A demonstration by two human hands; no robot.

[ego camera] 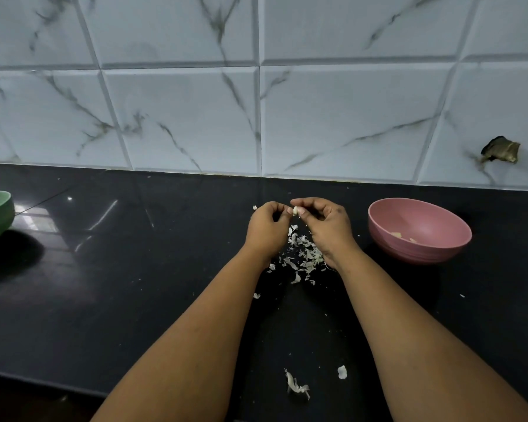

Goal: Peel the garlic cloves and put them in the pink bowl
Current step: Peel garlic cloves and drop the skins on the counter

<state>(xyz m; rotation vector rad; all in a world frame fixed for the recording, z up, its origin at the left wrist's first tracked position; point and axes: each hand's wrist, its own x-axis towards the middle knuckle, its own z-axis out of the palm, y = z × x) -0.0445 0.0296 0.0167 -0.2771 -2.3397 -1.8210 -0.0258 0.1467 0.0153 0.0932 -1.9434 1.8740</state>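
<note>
Two bare forearms reach forward from the bottom of the view over a black countertop point(134, 269), and the hands meet near the middle of it. The left hand point(267, 228) has its fingers curled inward, and its thumb and fingertip pinch one side of a small pale garlic clove point(295, 211). The right hand point(325, 223) faces it with fingers bent, and its thumb and forefinger pinch the other side of the same clove. The clove is held in the air between the two hands, above the counter.

The clove is tiny and mostly covered by the fingertips, so how much skin remains on it cannot be made out. The backs of the hands hide the palms.

Below and between the wrists lies a loose pile of white garlic skins point(302, 257), scattered on the counter. A few more scraps point(296, 386) lie nearer the bottom edge, between the forearms.

To the right of the right hand, near but not touching it, stands the pink bowl point(378, 220); a couple of pale pieces point(397, 235) rest in its bottom (probably peeled cloves, though they are too small to be sure). At the far left a green bowl point(0, 214) is cut off by the edge of the view. Behind everything rises a wall of white marbled tiles point(180, 123), with a dark broken hole point(500, 150) at the right.
</note>
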